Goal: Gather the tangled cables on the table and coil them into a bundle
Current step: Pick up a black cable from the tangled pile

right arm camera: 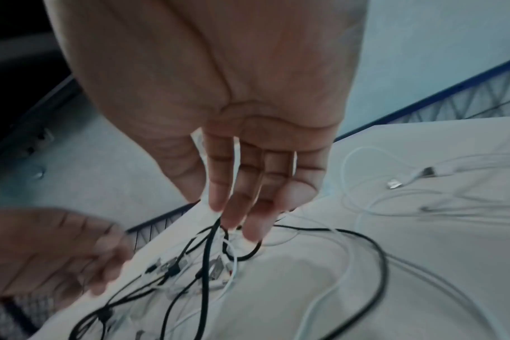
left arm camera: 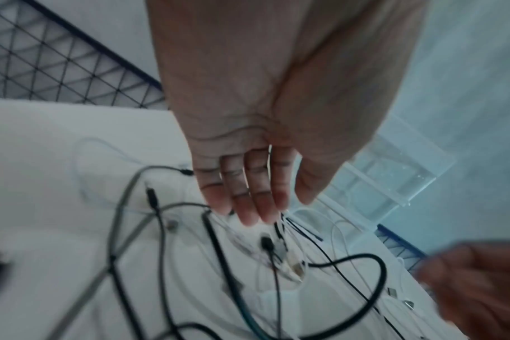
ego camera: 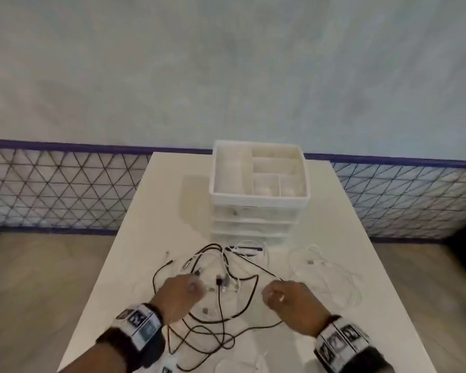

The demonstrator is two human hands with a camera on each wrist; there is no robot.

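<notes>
Left hand (ego camera: 179, 293) above tangled cables (ego camera: 215, 300), right hand (ego camera: 291, 300) beside.

Bare table (ego camera: 151, 211) left of drawer organizer (ego camera: 258, 195); cables (ego camera: 221, 313) nearer.

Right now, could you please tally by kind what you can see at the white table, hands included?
Bare hands: 2 (left hand, right hand)
Patterned wristbands: 2
White plastic drawer organiser: 1
Tangled black and white cables: too knotted to count singly
Total: 5, cables aside
</notes>
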